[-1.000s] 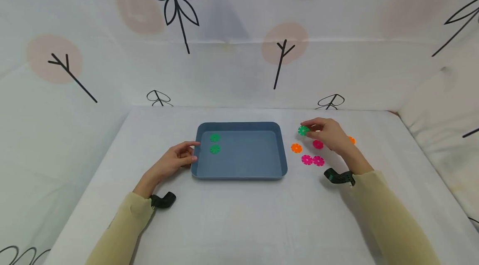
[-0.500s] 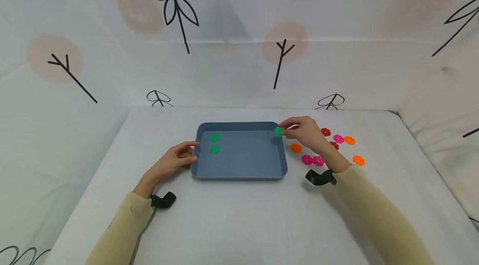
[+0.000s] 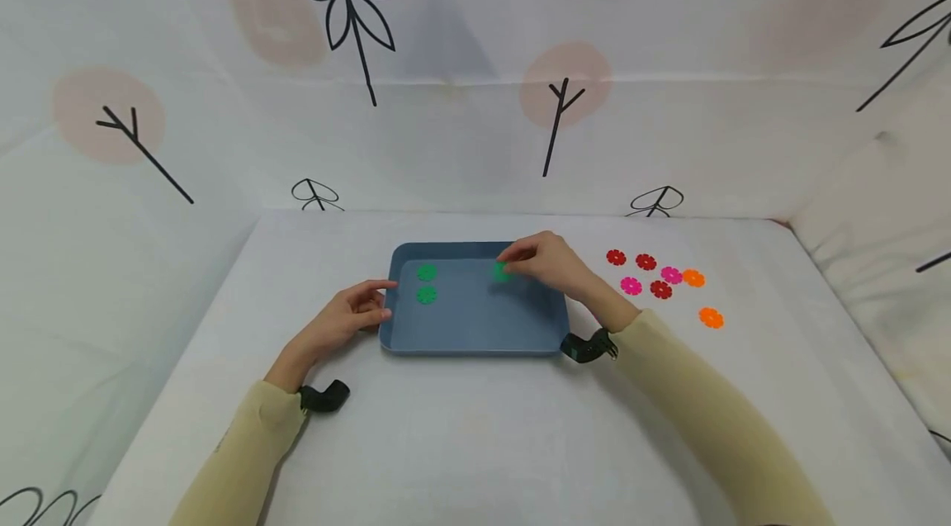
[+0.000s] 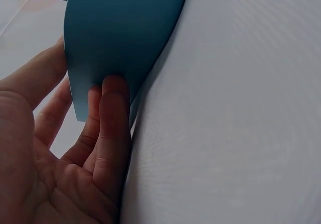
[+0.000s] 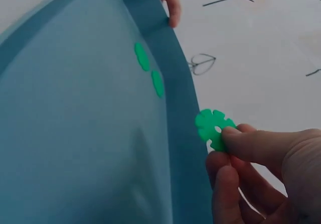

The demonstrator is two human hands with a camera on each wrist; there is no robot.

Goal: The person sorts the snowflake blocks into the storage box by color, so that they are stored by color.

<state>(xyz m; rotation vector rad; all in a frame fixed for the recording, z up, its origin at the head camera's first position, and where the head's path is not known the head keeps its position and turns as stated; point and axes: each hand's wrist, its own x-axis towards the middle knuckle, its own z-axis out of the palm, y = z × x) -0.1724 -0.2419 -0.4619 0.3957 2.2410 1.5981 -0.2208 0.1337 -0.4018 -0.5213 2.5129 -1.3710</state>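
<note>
A shallow blue-grey tray (image 3: 475, 344) lies on the white table. My left hand (image 3: 349, 318) holds it by the left side; in the left wrist view the curled fingers (image 4: 114, 118) lie against its outer wall (image 4: 125, 28), with the thumb up at the rim. Over the tray's right half, my right hand (image 3: 546, 263) pinches a green notched flower-shaped disc (image 5: 211, 128) between thumb and fingertips. The disc is partly hidden by the fingers in the head view. Two more green discs (image 3: 427, 272) (image 5: 142, 57) lie inside the tray near its left wall.
Right of the tray lie several similar discs: red (image 3: 645, 262), pink (image 3: 631, 286) and orange (image 3: 711, 318). The right forearm covers part of that area. A white cloth wall (image 3: 446, 146) with line drawings rises behind the table.
My right hand has carried the green disc leftward from beside the loose discs, across the tray's right rim, to over its inside. The left hand and the tray have stayed put.
</note>
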